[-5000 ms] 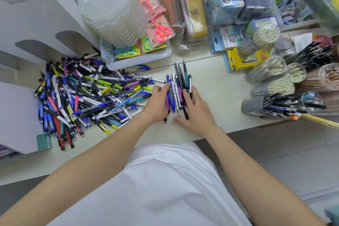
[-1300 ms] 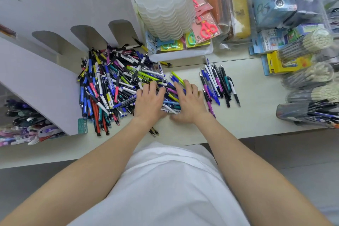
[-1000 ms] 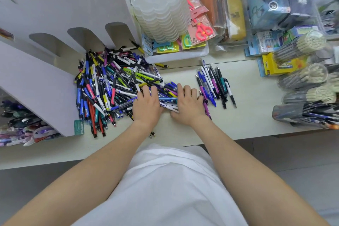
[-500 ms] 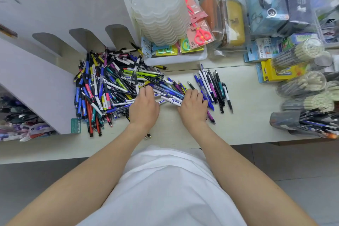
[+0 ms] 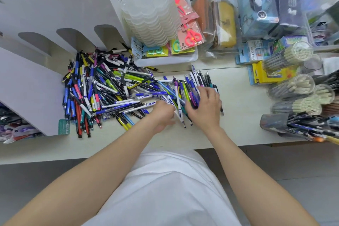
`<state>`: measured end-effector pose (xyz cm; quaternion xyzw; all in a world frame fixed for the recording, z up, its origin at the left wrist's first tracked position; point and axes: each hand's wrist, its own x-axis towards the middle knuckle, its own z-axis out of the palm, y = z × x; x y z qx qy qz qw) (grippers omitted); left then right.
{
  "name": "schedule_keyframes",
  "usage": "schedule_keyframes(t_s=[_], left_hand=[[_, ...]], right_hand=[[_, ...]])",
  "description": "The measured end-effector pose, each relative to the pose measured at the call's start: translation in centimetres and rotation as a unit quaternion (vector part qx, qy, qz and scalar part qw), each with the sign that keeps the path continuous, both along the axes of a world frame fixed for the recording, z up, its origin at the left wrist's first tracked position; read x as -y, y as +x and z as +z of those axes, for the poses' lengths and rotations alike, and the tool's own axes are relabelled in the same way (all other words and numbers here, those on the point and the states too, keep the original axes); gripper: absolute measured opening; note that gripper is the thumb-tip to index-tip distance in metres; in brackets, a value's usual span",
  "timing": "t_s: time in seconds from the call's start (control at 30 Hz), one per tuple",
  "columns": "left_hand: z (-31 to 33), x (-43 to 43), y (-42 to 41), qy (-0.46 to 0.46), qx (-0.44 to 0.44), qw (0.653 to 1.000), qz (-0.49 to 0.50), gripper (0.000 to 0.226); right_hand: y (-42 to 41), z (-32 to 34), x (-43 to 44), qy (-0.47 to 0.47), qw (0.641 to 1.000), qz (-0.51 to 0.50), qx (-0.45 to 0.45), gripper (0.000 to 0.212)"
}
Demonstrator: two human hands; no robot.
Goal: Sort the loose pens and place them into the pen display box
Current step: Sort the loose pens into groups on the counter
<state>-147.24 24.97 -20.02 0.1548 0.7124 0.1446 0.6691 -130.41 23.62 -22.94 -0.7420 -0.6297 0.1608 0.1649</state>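
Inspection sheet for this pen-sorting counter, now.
Surface: pale counter, bare to the right of the hands.
Job's things: loose pen pile at left; aligned row partly under the right hand; white display box at far left.
Clutter: tray stack, scissors packs, pencil tubes.
Hands: left hand at the pile's edge, grip blurred; right hand rests on the row.
Cables: nothing seen.
Surroundings: grey floor below.
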Motion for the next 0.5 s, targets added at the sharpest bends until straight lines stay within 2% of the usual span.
schedule_keyframes(t_s=[0.07,0.1,0.13,0.23,0.37,0.5], left_hand=[[-0.3,-0.9,1.2,0.002,-0.034,0.999,0.024,0.064],[-0.3,-1.2,1.8,0.007,-0.067,0.998,0.016,0.072],[-0.2,-1.5,2.3,0.013,-0.107,0.994,0.003,0.072],[-0.7,-2.2,3.5,0.016,-0.185,0.982,-0.029,0.068],[-0.5,-3.0,5.0,0.056,-0.219,0.972,-0.068,0.069],[-0.2,-3.1,5.7,0.088,-0.233,0.958,-0.144,0.060]], right_hand=[[2.1,-0.1,-0.5,-0.044,0.991,-0.116,-0.045,0.072],[3.0,-0.2,-0.8,-0.086,0.982,-0.158,-0.056,0.079],[3.7,-0.3,-1.2,-0.130,0.975,-0.170,-0.057,0.085],[4.2,-0.6,-1.9,-0.197,0.974,-0.105,-0.043,0.086],[2.9,-0.7,-2.5,-0.195,0.978,-0.060,-0.047,0.076],[1.9,-0.6,-2.3,-0.202,0.978,-0.026,-0.041,0.081]])
